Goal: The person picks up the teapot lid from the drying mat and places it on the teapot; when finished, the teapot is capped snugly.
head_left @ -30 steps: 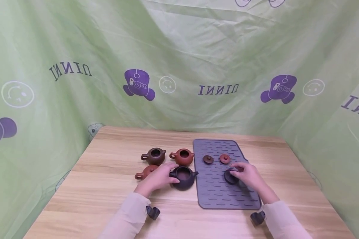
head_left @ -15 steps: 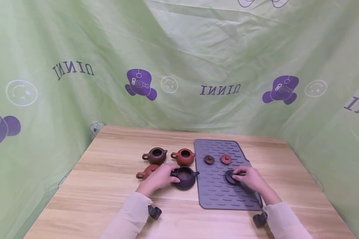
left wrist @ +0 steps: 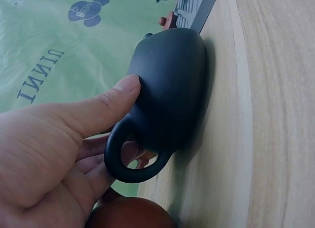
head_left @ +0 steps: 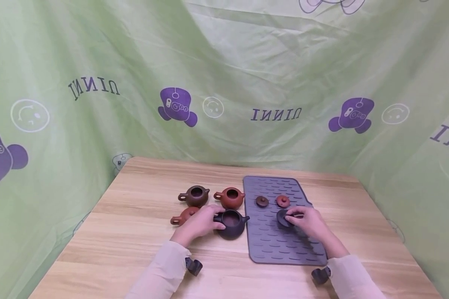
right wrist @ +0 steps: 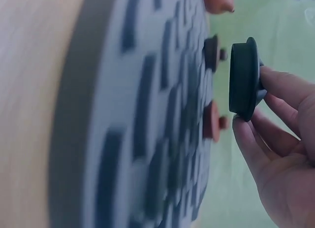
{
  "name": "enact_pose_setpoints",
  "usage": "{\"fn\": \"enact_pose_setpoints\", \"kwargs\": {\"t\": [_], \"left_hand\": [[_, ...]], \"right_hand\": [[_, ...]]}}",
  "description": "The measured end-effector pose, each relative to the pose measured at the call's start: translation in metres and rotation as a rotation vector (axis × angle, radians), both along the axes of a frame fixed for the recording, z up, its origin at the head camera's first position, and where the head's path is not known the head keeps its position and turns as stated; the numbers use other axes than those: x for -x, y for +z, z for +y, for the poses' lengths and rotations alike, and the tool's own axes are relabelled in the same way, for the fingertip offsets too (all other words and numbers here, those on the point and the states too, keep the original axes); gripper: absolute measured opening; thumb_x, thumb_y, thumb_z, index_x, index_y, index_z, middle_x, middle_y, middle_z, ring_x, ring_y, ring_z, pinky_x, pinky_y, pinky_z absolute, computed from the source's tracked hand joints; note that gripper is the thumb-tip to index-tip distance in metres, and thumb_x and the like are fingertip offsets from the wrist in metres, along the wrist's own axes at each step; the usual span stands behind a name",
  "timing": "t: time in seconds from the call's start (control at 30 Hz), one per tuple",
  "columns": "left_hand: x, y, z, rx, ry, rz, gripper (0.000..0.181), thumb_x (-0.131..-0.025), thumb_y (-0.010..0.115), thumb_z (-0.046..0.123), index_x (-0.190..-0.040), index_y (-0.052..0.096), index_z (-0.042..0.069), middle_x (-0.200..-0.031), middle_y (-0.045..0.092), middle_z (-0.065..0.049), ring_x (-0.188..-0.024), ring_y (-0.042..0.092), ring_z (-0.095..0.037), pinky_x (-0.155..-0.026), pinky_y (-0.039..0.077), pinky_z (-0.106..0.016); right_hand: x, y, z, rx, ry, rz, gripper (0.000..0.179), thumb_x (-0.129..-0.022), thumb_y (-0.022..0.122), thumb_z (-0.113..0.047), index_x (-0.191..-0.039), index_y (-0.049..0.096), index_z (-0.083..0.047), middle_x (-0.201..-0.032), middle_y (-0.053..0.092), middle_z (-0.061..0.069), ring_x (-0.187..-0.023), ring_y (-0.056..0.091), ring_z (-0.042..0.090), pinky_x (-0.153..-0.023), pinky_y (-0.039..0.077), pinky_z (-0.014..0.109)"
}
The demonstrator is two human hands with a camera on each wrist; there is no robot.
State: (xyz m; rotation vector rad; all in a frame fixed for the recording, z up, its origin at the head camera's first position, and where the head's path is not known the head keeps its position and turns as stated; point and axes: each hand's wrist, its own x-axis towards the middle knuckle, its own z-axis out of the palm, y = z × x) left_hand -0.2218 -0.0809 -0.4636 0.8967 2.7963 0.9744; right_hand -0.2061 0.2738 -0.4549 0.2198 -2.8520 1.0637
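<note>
A black teapot without its lid stands upright on the wooden table. My left hand holds it at the handle side, the thumb on its body and fingers behind the handle in the left wrist view. Above the grey mat, my right hand pinches a black teapot lid by its knob. The right wrist view shows this lid raised off the mat, its inner rim facing the mat. A brown lid and a red lid lie on the mat beyond it.
Behind the black teapot stand a brown teapot and a red teapot, both lidless. A reddish teapot with its lid on sits left, partly hidden by my left hand. A green curtain hangs behind the table.
My right hand has lifted the black lid off the mat and moved it slightly left. The left hand stays on the black teapot.
</note>
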Motion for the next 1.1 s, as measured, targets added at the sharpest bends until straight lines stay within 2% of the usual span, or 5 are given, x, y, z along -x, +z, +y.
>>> {"fn": "enact_pose_setpoints", "kwargs": {"t": [0.23,0.47,0.63,0.83,1.1], "left_hand": [[0.0,-0.001,0.001,-0.009,-0.004,-0.006,0.041,-0.081,0.081,0.018,-0.116,0.067,0.002,-0.111,0.067,-0.008,-0.108,0.06,-0.024,-0.095,0.047,-0.039],[0.0,-0.001,0.002,-0.004,0.009,-0.008,0.042,-0.081,0.081,0.018,-0.117,0.067,0.002,-0.112,0.067,-0.007,-0.11,0.059,-0.024,-0.096,0.047,-0.039],[-0.001,0.0,0.001,-0.005,0.019,-0.015,0.043,-0.08,0.081,0.018,-0.117,0.067,0.001,-0.113,0.067,-0.009,-0.111,0.058,-0.026,-0.097,0.046,-0.04],[-0.002,0.0,0.001,-0.016,0.013,-0.011,0.043,-0.081,0.081,0.017,-0.117,0.066,0.0,-0.113,0.067,-0.009,-0.112,0.058,-0.026,-0.097,0.046,-0.041],[-0.002,-0.001,0.0,-0.021,-0.008,-0.002,0.042,-0.081,0.08,0.017,-0.117,0.066,0.0,-0.112,0.067,-0.01,-0.108,0.059,-0.024,-0.095,0.047,-0.04]], "right_hand": [[0.001,0.008,-0.031,-0.003,0.011,0.037,0.011,-0.081,0.08,-0.016,-0.089,0.074,-0.012,-0.096,0.07,0.007,-0.083,0.065,0.019,-0.071,0.052,0.033],[0.003,0.014,-0.063,0.073,0.059,0.027,0.011,-0.08,0.08,-0.011,-0.089,0.074,-0.011,-0.098,0.07,0.005,-0.081,0.066,0.016,-0.07,0.054,0.03],[0.006,0.012,-0.083,0.14,0.108,0.02,0.011,-0.08,0.08,-0.008,-0.089,0.074,-0.008,-0.093,0.07,0.004,-0.077,0.066,0.014,-0.066,0.054,0.026],[0.01,0.008,-0.105,0.174,0.145,0.002,0.012,-0.08,0.08,-0.01,-0.091,0.074,-0.008,-0.093,0.069,0.002,-0.079,0.066,0.013,-0.068,0.054,0.026],[0.011,0.006,-0.127,0.144,0.187,0.041,0.011,-0.081,0.08,-0.013,-0.09,0.075,-0.012,-0.092,0.07,-0.002,-0.079,0.066,0.011,-0.07,0.055,0.027]]}}
